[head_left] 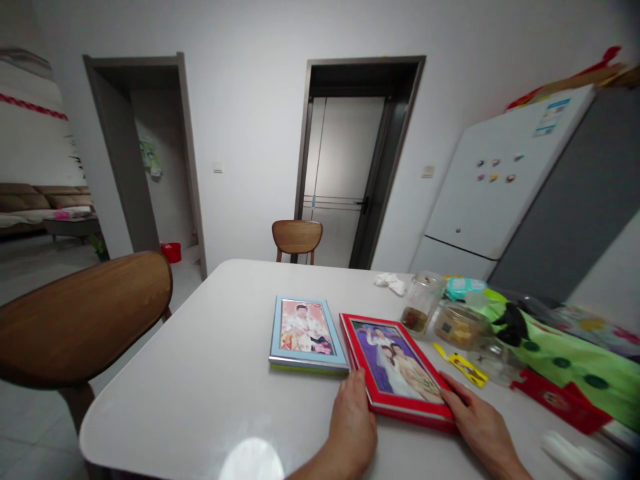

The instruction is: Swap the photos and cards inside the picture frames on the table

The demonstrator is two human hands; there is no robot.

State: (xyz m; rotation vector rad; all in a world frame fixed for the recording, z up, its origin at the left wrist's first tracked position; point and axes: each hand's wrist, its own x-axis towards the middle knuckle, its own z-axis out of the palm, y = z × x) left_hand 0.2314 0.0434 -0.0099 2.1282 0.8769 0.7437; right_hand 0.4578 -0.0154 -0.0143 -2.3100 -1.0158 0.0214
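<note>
A red picture frame [400,405] with a photo of several people on purple lies face up at the table's near right. My left hand [354,417] is closed on its left edge near the lower corner. On its right edge my right hand [477,420] grips, with the thumb on the front. Whether the frame touches the table all along its underside, I cannot tell. Just left of it lies a light blue picture frame [277,330] with a portrait on pink. A lime-green edge shows beneath the blue frame's silver lower border.
On the white table [200,373], a glass jar [423,303], a food container [463,327], a yellow item [469,370], a red box [563,403] and a green bag [575,360] crowd the right. Wooden chairs [85,320] stand left and behind; a fridge [500,180] is back right.
</note>
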